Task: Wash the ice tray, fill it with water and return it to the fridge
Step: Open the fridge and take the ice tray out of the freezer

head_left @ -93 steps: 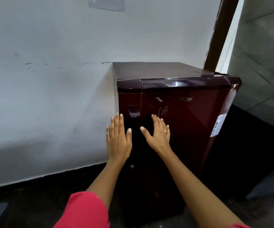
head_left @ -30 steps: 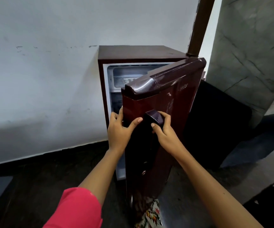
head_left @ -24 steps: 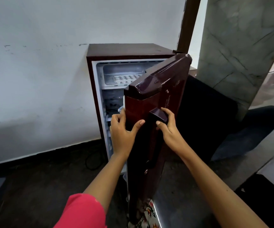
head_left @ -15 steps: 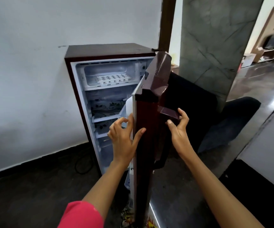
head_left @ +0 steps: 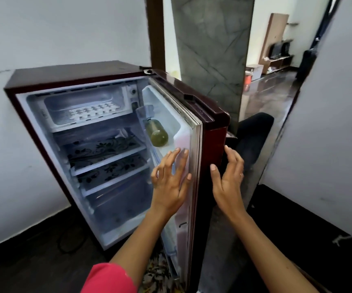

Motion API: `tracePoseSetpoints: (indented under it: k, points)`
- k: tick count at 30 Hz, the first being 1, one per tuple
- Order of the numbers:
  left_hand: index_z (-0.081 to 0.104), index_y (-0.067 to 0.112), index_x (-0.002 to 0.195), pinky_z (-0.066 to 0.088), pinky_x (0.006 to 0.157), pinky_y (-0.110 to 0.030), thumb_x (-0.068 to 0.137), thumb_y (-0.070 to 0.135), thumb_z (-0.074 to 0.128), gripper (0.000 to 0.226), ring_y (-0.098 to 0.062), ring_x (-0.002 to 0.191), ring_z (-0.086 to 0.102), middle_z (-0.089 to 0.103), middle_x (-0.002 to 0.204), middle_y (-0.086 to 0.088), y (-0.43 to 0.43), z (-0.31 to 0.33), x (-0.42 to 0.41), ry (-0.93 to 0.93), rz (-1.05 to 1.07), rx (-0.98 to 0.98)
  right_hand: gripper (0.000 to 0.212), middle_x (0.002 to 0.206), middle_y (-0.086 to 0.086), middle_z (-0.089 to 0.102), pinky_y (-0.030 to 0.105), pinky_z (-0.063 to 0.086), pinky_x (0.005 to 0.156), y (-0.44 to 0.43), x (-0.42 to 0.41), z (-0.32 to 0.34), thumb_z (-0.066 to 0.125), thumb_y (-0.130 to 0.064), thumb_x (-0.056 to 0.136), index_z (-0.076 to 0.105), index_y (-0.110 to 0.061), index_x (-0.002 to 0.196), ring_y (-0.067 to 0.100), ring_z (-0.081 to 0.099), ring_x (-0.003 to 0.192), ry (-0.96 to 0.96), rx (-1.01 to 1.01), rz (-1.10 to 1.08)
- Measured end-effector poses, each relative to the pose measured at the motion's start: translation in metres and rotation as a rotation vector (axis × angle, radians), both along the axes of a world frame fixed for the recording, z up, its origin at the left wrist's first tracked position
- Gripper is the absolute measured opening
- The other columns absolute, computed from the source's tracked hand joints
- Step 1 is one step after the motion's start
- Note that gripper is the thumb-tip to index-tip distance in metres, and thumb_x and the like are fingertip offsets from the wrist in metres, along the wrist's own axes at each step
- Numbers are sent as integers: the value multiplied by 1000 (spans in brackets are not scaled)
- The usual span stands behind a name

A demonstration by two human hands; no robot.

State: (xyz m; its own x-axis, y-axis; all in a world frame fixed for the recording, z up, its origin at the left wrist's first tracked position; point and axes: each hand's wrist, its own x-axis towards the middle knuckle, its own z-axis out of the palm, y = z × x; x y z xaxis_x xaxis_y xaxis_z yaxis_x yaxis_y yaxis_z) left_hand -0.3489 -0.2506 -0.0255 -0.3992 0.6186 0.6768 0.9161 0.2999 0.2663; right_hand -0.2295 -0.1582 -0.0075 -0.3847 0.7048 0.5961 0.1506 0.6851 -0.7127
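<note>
A small maroon fridge (head_left: 69, 75) stands against the white wall with its door (head_left: 211, 127) swung wide to the right. A white ice tray (head_left: 92, 112) lies in the freezer compartment at the top. My left hand (head_left: 169, 180) rests with fingers spread on the door's inner edge. On the outer side of the door, my right hand (head_left: 228, 180) is open, just below the handle. Neither hand holds anything.
A bottle of greenish liquid (head_left: 156, 133) sits in the door's upper rack. Patterned shelves (head_left: 105, 149) fill the fridge's middle. A grey marble pillar (head_left: 211, 49) and a black seat (head_left: 253, 134) stand behind the door. A cable (head_left: 65, 244) lies on the dark floor.
The door went from closed to wide open, swinging right. Both hands have let go of the door's edge and handle and now lie flat and open against it.
</note>
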Motion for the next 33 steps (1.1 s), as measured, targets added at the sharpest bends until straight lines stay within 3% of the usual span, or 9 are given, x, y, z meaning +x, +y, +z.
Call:
tracePoseSetpoints:
  k: [2,4,9,15,20,25,30,33]
  points:
    - [12,23,149,18,104,-31,94,37,35,61,-12,137,25,20,151,3,9,-2,5,7,-44,-17,61,135,-7,23,47,31,109,6,6,1,41,-43,90,18,-27,145,10,31,127,2,-41,12]
    - [13,19,148,19,104,-32,92,35,38,64,-14,139,24,20,153,-1,18,-4,8,17,-21,-45,63,134,-4,23,45,33,110,13,12,2,47,-37,90,15,-26,144,14,33,127,-1,-61,-3]
    - [14,16,150,14,109,-36,89,38,38,70,-18,144,11,15,157,-8,36,-13,3,-25,88,-167,75,148,8,13,30,25,109,27,22,0,59,-25,91,11,-17,149,16,25,135,-120,-101,-35]
    - [15,18,149,21,110,-40,85,34,40,71,-21,143,22,22,155,-9,55,-10,9,44,21,-251,84,157,5,-8,40,23,111,50,26,0,58,-26,91,-8,-34,142,23,12,144,-173,-147,-46]
    - [29,16,146,30,108,-44,81,26,60,73,-24,140,29,31,152,-10,76,-5,17,25,-32,-229,90,157,3,-12,40,20,112,74,29,4,59,-28,90,-11,-26,147,20,7,145,-207,-211,-69]
    - [29,18,145,36,104,-45,83,44,39,67,-24,137,35,37,149,-8,84,1,20,17,-44,-304,94,156,1,-17,44,18,113,86,34,4,60,-28,89,-15,-25,147,19,2,145,-267,-208,-57]
    - [32,21,143,38,102,-45,83,47,37,66,-23,135,39,41,146,-8,85,5,18,1,-89,-310,96,156,0,-20,46,18,113,91,35,1,59,-30,89,-17,-26,146,20,1,146,-288,-215,-59]
    - [25,22,148,30,108,-43,84,51,32,70,-21,140,29,31,152,-6,82,8,18,-20,-116,-318,92,157,0,-18,49,15,114,90,34,2,56,-32,90,-16,-24,147,22,2,146,-294,-229,-78]
